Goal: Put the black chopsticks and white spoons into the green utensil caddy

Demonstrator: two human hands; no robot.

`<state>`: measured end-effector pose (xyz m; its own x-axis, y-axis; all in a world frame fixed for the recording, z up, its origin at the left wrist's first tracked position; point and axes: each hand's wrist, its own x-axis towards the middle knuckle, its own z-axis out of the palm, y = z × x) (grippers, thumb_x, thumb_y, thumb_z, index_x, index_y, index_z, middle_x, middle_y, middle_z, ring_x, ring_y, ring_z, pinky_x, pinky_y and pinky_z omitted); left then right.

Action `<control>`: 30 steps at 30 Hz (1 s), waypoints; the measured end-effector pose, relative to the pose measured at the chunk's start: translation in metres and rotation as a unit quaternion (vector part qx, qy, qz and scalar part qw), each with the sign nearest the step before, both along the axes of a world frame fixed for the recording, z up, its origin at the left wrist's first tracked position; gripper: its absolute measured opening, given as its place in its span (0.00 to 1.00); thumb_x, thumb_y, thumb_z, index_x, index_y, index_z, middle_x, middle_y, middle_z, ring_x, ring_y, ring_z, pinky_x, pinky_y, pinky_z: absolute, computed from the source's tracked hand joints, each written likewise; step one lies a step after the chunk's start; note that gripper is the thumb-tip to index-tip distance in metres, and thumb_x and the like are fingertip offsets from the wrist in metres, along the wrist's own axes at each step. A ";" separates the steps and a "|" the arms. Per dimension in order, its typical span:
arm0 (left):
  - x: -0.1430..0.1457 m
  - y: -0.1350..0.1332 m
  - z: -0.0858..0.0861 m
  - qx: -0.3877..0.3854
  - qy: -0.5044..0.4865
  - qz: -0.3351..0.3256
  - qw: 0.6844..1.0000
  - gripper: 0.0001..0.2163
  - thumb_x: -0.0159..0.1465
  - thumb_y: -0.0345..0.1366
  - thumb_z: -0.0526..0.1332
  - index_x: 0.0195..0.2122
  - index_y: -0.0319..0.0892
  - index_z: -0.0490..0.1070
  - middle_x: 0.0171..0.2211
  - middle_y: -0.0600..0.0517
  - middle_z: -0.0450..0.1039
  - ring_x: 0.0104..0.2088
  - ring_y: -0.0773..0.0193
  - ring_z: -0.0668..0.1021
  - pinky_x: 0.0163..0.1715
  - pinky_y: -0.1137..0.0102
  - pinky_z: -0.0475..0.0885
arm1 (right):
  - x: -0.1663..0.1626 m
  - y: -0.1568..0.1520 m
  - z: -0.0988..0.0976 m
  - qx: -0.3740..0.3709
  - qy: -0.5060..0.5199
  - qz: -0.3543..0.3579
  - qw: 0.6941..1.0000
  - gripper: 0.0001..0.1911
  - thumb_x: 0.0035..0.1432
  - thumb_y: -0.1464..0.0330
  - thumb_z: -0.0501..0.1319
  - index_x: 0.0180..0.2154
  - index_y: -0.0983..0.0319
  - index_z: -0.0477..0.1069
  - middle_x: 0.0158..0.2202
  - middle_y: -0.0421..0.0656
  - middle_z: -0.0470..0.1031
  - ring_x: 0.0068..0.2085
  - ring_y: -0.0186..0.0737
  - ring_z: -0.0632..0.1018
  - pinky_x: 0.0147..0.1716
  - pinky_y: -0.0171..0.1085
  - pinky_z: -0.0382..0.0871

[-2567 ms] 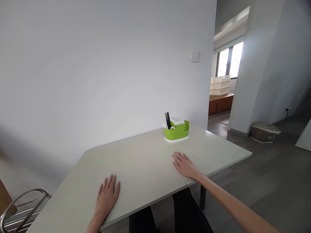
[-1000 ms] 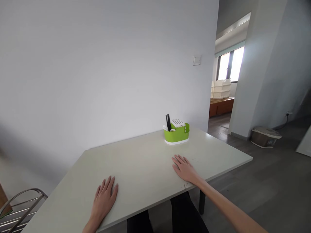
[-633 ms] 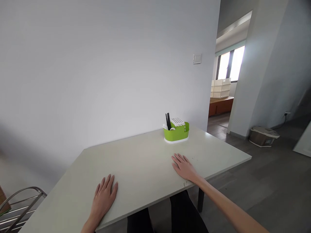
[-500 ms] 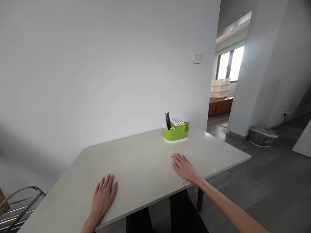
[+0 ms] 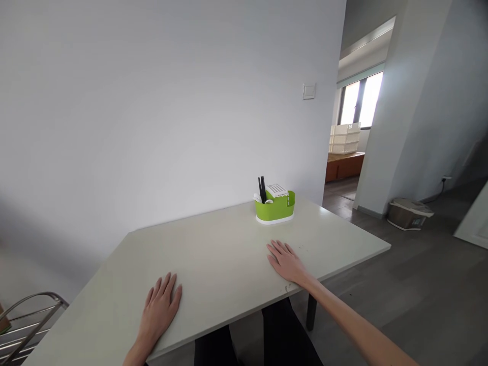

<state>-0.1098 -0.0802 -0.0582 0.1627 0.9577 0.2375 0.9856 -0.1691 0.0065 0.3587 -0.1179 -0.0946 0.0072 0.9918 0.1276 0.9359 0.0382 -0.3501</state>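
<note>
Only the view has shifted a little since the earlier frames; both hands and everything on the bench point(image 5: 202, 259) lie as they did. The left hand point(image 5: 158, 310) rests palm down near the left of the near edge, fingers spread, holding nothing. The right hand point(image 5: 286, 262) lies equally flat and free farther right, its fingers pointing toward the green caddy point(image 5: 275, 210) but apart from it. The caddy stands upright at the far right by the wall point(image 5: 171, 127), probably to keep the middle free. Black sticks point(image 5: 261, 190) stand in its left end, likely so their tops can be grasped easily; a white slotted piece point(image 5: 277, 190) sits on top.
</note>
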 end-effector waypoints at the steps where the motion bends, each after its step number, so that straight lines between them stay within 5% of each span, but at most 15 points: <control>1: 0.000 0.000 0.000 -0.001 0.002 0.004 1.000 0.32 0.73 0.50 0.45 0.74 0.40 0.60 0.74 0.48 0.56 0.75 0.47 0.57 0.73 0.52 0.52 | 0.000 0.000 0.001 0.000 -0.001 -0.001 1.000 0.38 0.74 0.49 0.36 0.75 0.58 0.53 0.78 0.40 0.46 0.78 0.44 0.48 0.75 0.48 0.39; 30: -0.006 0.009 -0.003 0.023 -0.015 -0.020 0.999 0.36 0.69 0.51 0.42 0.71 0.35 0.65 0.72 0.45 0.61 0.74 0.44 0.60 0.72 0.48 0.55 | 0.003 0.005 -0.002 0.046 0.021 0.004 0.999 0.35 0.75 0.52 0.39 0.74 0.60 0.57 0.77 0.43 0.50 0.77 0.47 0.51 0.75 0.51 0.43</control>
